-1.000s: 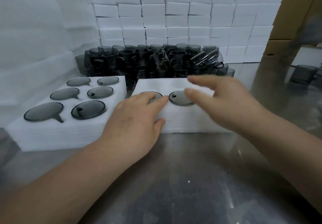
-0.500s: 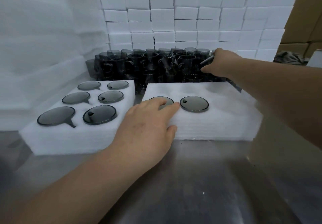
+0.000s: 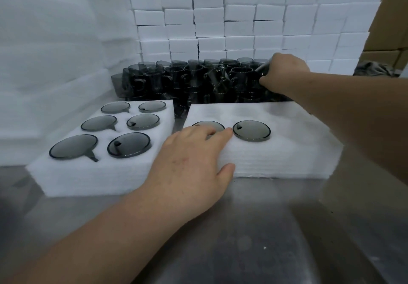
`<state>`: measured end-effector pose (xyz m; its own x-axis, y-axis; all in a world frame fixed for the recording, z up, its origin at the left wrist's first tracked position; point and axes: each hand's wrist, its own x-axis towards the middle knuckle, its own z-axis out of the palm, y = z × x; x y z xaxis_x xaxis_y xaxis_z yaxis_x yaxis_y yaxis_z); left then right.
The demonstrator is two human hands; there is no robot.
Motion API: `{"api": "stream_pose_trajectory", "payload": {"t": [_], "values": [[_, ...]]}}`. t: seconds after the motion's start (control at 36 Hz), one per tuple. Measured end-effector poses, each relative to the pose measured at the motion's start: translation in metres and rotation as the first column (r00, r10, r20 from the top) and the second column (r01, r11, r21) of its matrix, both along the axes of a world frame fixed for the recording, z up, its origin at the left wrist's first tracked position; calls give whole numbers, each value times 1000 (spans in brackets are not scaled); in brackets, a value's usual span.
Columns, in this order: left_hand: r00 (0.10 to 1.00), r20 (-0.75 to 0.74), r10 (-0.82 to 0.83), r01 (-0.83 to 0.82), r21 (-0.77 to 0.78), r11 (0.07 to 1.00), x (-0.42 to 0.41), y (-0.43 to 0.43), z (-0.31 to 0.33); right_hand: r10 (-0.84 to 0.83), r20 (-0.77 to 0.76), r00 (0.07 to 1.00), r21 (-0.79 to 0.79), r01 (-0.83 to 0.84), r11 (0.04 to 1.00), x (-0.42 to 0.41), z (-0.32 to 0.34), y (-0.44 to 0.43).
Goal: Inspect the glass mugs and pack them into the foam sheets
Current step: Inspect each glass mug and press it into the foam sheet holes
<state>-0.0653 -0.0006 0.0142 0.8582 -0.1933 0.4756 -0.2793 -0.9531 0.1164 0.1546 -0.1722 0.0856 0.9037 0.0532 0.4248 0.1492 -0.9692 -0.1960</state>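
- The loose glass mugs [image 3: 194,80] — dark, smoky, packed close — are gathered at the back of the steel table [image 3: 254,239], just behind the two foam sheets.
- One mug [image 3: 263,66] at the right end of that cluster is clasped by the right hand [image 3: 284,75]. The fingers are curled around it, and only its tilted rim is seen.
- In the right foam sheet [image 3: 293,151] only two front pockets are filled: a seated mug [image 3: 251,130] is fully shown, and its neighbour [image 3: 207,125] is half covered.
- The left hand [image 3: 189,166] is laid flat on that sheet's front left corner, fingers straight and together. The fingertips rest on the covered neighbour, and the thumb is set against the foam's front edge.
- The left foam sheet [image 3: 92,177], just beside, is filled with six mugs sunk into its pockets.
- White foam blocks [image 3: 242,18] are stacked as a wall behind, and cardboard boxes [image 3: 388,23] are seen at the right edge.
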Motion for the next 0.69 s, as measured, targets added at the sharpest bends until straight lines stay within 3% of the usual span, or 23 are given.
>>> {"api": "stream_pose_trajectory", "payload": {"t": [0.19, 0.39, 0.53, 0.64, 0.69], "values": [[999, -41, 21, -22, -17, 1000, -4, -4, 3, 79, 226, 971, 206, -127, 970, -34, 18, 4], [989, 138, -49, 87, -285, 955, -12, -7, 15, 348, 349, 870, 472, -484, 737, -140, 1, 12], [976, 183, -116, 194, -495, 847, -17, -8, 16, 489, 450, 747, 246, -630, 736, -195, -36, 12], [966, 205, -160, 246, -523, 816, -18, -8, 15, 587, 486, 647, 36, -686, 726, -205, -47, 14], [967, 204, -154, 242, -533, 811, -19, -8, 15, 597, 481, 642, -3, -680, 733, -206, -48, 16]]}}
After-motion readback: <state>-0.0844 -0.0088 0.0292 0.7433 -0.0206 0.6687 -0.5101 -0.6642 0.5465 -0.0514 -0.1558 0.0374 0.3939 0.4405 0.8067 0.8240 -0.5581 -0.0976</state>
